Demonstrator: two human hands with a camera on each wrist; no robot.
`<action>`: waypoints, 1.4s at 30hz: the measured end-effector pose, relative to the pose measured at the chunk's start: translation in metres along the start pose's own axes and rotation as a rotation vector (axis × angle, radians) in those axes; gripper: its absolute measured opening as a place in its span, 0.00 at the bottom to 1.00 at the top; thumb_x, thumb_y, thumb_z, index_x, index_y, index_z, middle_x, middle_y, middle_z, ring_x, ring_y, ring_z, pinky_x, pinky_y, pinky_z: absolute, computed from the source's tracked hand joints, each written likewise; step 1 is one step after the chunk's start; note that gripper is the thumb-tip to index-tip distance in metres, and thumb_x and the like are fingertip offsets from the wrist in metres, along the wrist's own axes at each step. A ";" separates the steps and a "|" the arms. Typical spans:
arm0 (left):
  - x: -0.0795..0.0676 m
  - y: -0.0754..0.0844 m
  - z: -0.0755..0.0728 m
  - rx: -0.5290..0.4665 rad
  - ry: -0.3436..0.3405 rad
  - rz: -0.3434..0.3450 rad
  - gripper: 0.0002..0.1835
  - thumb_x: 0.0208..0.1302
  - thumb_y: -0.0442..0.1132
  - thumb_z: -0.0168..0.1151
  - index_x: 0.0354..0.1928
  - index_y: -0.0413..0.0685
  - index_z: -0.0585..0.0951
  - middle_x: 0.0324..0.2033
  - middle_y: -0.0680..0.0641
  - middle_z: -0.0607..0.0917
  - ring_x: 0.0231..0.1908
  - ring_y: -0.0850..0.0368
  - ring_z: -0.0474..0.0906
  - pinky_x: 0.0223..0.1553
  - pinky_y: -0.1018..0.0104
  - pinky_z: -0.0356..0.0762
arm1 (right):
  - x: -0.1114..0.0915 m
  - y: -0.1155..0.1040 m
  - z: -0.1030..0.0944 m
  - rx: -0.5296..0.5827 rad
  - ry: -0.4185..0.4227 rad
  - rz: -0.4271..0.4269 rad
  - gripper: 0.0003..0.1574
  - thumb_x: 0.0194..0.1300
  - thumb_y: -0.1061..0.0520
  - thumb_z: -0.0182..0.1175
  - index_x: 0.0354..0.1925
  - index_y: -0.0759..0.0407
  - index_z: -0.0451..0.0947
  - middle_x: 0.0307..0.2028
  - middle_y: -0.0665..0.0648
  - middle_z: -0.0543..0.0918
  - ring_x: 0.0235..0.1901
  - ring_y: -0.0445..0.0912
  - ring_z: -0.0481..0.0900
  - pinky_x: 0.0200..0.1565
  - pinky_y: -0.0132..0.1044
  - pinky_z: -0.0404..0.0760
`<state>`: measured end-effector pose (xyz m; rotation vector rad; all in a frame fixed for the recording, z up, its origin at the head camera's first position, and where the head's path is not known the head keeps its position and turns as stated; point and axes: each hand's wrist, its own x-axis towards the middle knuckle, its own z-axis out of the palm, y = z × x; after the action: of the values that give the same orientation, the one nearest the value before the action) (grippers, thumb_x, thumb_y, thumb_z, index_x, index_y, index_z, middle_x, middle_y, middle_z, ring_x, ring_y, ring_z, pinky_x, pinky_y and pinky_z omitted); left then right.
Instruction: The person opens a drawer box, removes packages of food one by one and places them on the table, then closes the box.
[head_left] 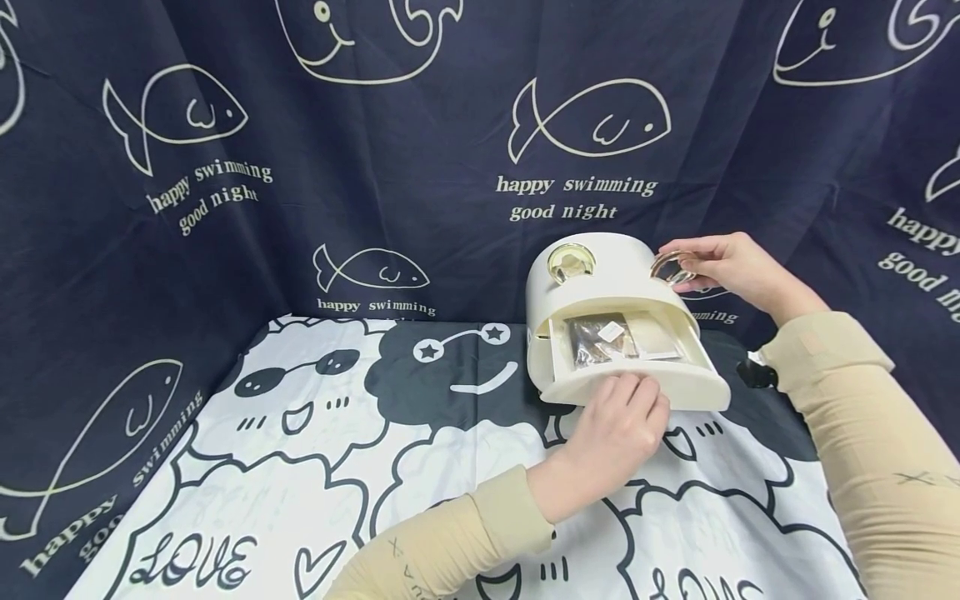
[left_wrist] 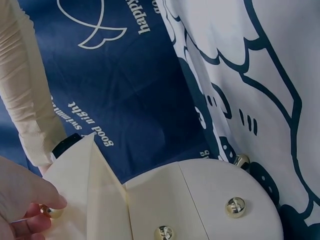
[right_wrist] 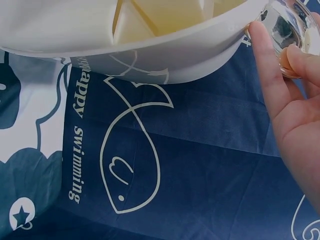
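White box is set on printed cloth, with a dark curtain behind it. Opening seems largely done: the upper drawer is drawn out at the box's front, while the lower fronts are flush. Packets are left inside. The drawer's knob is pinched by the left hand; a shiny round piece (whether fixed cannot be told) is pinched by the right hand at the box's right. Any emptying or closing is judged undone.
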<state>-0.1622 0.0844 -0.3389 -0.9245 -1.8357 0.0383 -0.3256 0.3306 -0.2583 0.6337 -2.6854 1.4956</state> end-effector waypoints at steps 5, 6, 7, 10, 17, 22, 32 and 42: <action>-0.002 0.000 -0.001 -0.020 -0.013 0.005 0.18 0.62 0.32 0.41 0.34 0.54 0.82 0.33 0.55 0.77 0.35 0.60 0.71 0.33 0.73 0.64 | 0.000 0.000 0.001 0.011 -0.002 -0.004 0.21 0.67 0.62 0.54 0.56 0.71 0.72 0.39 0.44 0.85 0.38 0.44 0.85 0.38 0.38 0.82; -0.003 0.000 -0.001 -0.027 -0.013 0.003 0.19 0.62 0.32 0.40 0.35 0.54 0.83 0.33 0.55 0.77 0.35 0.60 0.71 0.33 0.73 0.64 | 0.000 0.000 0.000 0.019 -0.005 -0.010 0.21 0.67 0.62 0.54 0.56 0.71 0.72 0.39 0.44 0.85 0.38 0.44 0.85 0.38 0.38 0.82; -0.004 0.000 0.000 -0.034 -0.013 0.003 0.19 0.63 0.32 0.39 0.36 0.53 0.83 0.34 0.55 0.78 0.36 0.60 0.72 0.33 0.73 0.65 | -0.001 0.000 0.000 0.027 -0.007 -0.015 0.21 0.67 0.63 0.54 0.56 0.71 0.72 0.39 0.44 0.85 0.39 0.45 0.85 0.38 0.38 0.82; -0.007 0.002 0.004 -0.053 -0.012 -0.001 0.21 0.66 0.33 0.37 0.40 0.53 0.83 0.36 0.55 0.79 0.37 0.60 0.72 0.34 0.72 0.65 | -0.001 0.001 -0.001 0.065 -0.016 -0.031 0.21 0.66 0.63 0.54 0.56 0.71 0.72 0.40 0.47 0.85 0.39 0.44 0.85 0.38 0.38 0.82; -0.011 0.000 0.008 -0.097 -0.056 -0.027 0.15 0.69 0.38 0.42 0.46 0.52 0.80 0.41 0.54 0.79 0.39 0.58 0.73 0.37 0.70 0.67 | 0.000 0.002 -0.001 0.060 -0.007 -0.029 0.21 0.66 0.63 0.55 0.55 0.70 0.73 0.40 0.47 0.85 0.40 0.43 0.85 0.38 0.38 0.82; -0.010 -0.009 -0.001 -0.106 -0.052 -0.015 0.14 0.68 0.38 0.46 0.47 0.52 0.80 0.41 0.54 0.80 0.40 0.58 0.74 0.38 0.70 0.68 | 0.000 0.001 -0.001 0.049 -0.002 -0.024 0.21 0.66 0.63 0.54 0.56 0.71 0.72 0.40 0.45 0.85 0.39 0.42 0.85 0.38 0.38 0.82; -0.003 -0.018 -0.014 -0.080 0.005 -0.018 0.20 0.71 0.34 0.36 0.42 0.54 0.81 0.37 0.56 0.79 0.36 0.61 0.72 0.34 0.72 0.65 | -0.001 0.000 0.001 0.015 0.007 0.014 0.20 0.66 0.63 0.54 0.56 0.68 0.73 0.40 0.46 0.85 0.39 0.42 0.85 0.38 0.38 0.82; -0.001 -0.012 0.002 0.010 -0.010 0.011 0.17 0.69 0.36 0.39 0.41 0.55 0.81 0.41 0.55 0.78 0.42 0.58 0.72 0.40 0.69 0.67 | -0.001 -0.001 0.000 0.046 -0.001 -0.020 0.19 0.67 0.65 0.53 0.55 0.70 0.74 0.40 0.47 0.85 0.38 0.41 0.85 0.38 0.38 0.82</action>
<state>-0.1702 0.0766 -0.3354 -0.9290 -1.8384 0.0588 -0.3242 0.3310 -0.2579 0.6614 -2.6439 1.5573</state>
